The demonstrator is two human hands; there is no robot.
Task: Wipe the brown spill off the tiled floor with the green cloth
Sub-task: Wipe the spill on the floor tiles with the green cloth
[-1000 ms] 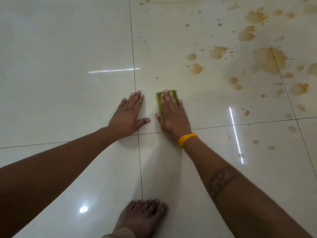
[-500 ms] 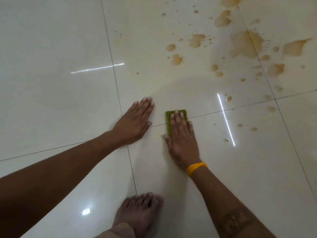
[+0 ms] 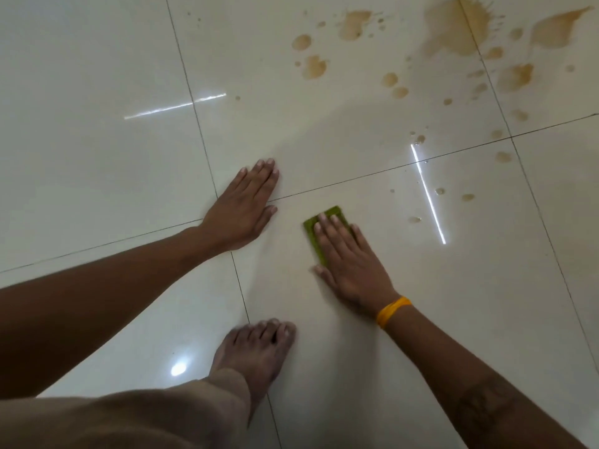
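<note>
The right hand (image 3: 348, 265) lies flat on the green cloth (image 3: 312, 233), fingers (image 3: 327, 234) straight and close together, pressing it to the tiled floor (image 3: 97, 92). Only the cloth's far edge and left side show past the fingertips; the rest is hidden under the palm. An orange band (image 3: 393, 311) circles that wrist.

Just to the left of those fingers, apart from the cloth, the left hand (image 3: 241, 210) is planted flat on the floor — fingers together and straight, thumb held out to the side, right where two grout lines cross.

The brown spill (image 3: 453, 30) lies well beyond the right fingertips and off to their right: big blotches far off, with small drops (image 3: 415, 219) scattered nearer, beside a bright streak of reflected light (image 3: 429, 196). None of it touches the cloth.

Nearer than both hands, a bare foot (image 3: 259, 348) stands on the tile — a beige trouser leg (image 3: 129, 419) above it.
</note>
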